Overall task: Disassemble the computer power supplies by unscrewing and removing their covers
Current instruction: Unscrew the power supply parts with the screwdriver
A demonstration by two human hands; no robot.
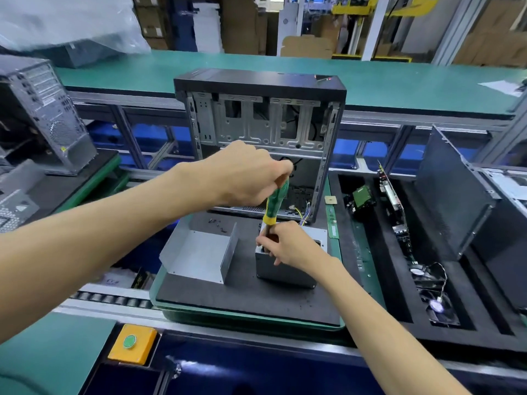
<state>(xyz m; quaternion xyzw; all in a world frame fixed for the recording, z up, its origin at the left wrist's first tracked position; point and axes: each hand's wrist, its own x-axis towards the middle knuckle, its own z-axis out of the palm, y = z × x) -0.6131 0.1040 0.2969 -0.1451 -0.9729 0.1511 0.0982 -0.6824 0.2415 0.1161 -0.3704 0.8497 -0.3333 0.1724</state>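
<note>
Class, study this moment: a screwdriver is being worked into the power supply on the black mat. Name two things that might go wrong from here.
1. The right hand pinches the shaft where the screwdriver meets the power supply; a slip might jab its fingers.
2. The loose screws lie unboxed on the mat beside the removed cover; the left hand could scatter them.

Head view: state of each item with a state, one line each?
Power supply: cover off, open on top.
Removed cover: lying left of it on the mat.
Screwdriver: upright, tip inside the supply.
Left hand: grips handle.
Right hand: pinches shaft.
Computer case: side open.
</note>
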